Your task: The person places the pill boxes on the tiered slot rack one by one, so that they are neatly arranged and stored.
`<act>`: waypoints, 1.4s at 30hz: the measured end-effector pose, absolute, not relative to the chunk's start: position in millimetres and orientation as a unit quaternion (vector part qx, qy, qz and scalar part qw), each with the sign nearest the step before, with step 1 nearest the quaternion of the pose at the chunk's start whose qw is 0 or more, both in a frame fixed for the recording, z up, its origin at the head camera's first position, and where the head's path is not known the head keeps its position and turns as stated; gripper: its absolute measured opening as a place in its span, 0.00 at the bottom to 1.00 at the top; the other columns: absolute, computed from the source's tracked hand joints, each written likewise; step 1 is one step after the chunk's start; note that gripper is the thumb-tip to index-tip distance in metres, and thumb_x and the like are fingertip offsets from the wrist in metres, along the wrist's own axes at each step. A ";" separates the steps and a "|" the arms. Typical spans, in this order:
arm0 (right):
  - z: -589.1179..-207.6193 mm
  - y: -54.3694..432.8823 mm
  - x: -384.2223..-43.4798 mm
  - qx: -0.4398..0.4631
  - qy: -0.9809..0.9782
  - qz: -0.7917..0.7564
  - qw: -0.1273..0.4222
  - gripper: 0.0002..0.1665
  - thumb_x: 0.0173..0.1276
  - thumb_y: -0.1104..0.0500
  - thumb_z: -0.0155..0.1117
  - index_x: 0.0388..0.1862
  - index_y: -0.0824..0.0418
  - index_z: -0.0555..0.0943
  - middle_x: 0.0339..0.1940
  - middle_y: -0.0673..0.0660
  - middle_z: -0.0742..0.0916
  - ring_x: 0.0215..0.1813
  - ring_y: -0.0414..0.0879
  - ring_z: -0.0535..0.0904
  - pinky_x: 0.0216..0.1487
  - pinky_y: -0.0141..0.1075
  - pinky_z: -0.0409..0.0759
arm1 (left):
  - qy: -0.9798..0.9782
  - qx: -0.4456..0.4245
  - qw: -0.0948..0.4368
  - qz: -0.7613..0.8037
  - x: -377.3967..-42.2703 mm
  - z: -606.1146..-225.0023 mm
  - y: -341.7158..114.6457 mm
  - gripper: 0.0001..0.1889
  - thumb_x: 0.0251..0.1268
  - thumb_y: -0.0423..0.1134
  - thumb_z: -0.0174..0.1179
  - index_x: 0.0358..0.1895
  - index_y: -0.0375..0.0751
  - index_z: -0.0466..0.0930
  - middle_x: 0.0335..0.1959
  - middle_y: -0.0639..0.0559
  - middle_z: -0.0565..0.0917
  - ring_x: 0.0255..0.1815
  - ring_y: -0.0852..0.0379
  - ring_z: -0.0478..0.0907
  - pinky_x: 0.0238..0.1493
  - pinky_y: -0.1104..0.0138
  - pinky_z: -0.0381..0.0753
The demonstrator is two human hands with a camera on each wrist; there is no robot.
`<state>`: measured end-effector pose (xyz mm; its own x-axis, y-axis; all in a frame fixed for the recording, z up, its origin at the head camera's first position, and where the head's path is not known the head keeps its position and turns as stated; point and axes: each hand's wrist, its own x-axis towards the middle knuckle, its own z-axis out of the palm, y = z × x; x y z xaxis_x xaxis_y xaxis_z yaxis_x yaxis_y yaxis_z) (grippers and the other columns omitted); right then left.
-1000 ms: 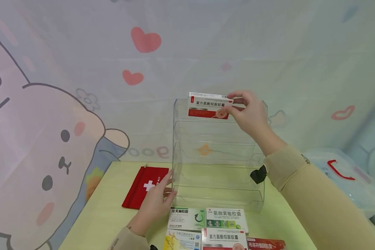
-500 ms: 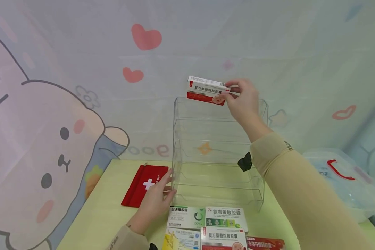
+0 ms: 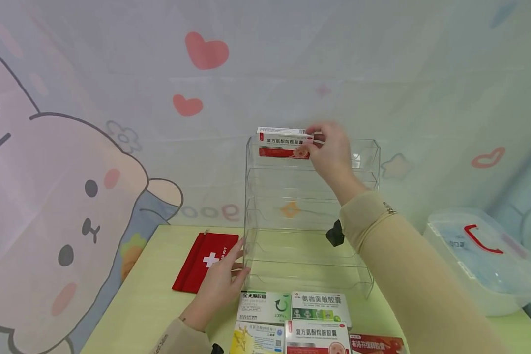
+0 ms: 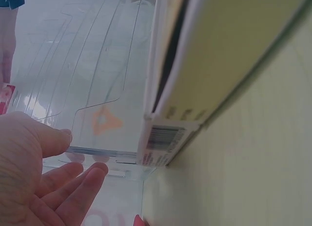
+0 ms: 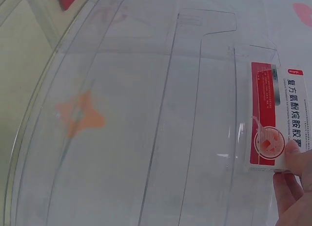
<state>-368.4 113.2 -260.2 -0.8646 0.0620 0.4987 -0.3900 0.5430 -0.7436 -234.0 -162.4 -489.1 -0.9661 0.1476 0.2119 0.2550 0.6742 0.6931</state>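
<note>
- Red-and-white card box [image 3: 276, 143]: I have it at the top tier [image 3: 283, 168] of the clear rack [image 3: 309, 265], label outward, reaching left from the right fingertips.
- My right hand [image 3: 332, 151] pinches its right end, thumb on the front, fingers nearly closed to the box's thickness.
- My left hand [image 3: 219, 281] has its fingers loosely spread, touching the rack's side wall low down, thumb by the front edge; how firmly, I cannot tell.
- Done, I judge: the box is up at its tier, its lower strip seemingly behind the clear lip. Whether it bears on the tier, I cannot tell.
- Left: the right fingers have not yet let go, so I count this placing as unfinished.
- On the bench [image 3: 132, 300], right of and below the left fingers, lie a green-and-white box [image 3: 261, 309], a green-banded box [image 3: 320, 302], a yellow-and-white box [image 3: 258, 339], a second red-and-white box [image 3: 316, 337] and a red box [image 3: 376, 345], none on the rack.
</note>
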 end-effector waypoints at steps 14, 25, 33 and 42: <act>-277.0 112.0 -374.1 0.099 -0.840 0.474 0.243 0.18 0.79 0.63 0.71 0.64 0.62 0.83 0.69 0.61 0.82 0.71 0.54 0.87 0.69 0.44 0.89 | -0.912 -0.115 0.067 -0.388 -235.1 -490.2 -159.9 0.47 0.77 0.38 0.71 0.90 0.63 0.54 0.76 0.45 0.83 0.61 0.47 0.92 0.61 0.55 0.93; -279.9 112.0 -371.6 0.097 -0.833 0.486 0.246 0.18 0.79 0.63 0.71 0.65 0.60 0.83 0.71 0.57 0.84 0.71 0.53 0.86 0.71 0.44 0.89 | -0.909 -0.116 0.063 -0.396 -236.9 -491.0 -159.5 0.47 0.77 0.38 0.70 0.91 0.63 0.54 0.77 0.45 0.82 0.61 0.48 0.92 0.63 0.56 0.92; -283.8 132.2 -363.5 0.094 -0.835 0.469 0.272 0.23 0.78 0.60 0.73 0.69 0.57 0.82 0.73 0.57 0.82 0.72 0.55 0.83 0.76 0.48 0.85 | -0.910 -0.118 0.066 -0.392 -237.8 -492.8 -158.5 0.47 0.77 0.38 0.71 0.91 0.62 0.54 0.76 0.45 0.83 0.61 0.49 0.92 0.62 0.56 0.92; -307.0 178.5 -349.9 0.128 -0.841 0.445 0.282 0.23 0.80 0.58 0.71 0.69 0.63 0.81 0.68 0.62 0.84 0.68 0.59 0.84 0.74 0.54 0.85 | -0.912 -0.118 0.075 -0.385 -241.2 -495.0 -160.3 0.47 0.76 0.37 0.71 0.90 0.61 0.55 0.75 0.45 0.84 0.60 0.47 0.92 0.61 0.55 0.93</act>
<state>-349.9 178.5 -307.0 -0.8086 0.0354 0.5873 -0.4655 0.5720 -0.6754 -241.2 -160.3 -495.0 -0.9606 0.1581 0.2288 0.2742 0.6759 0.6841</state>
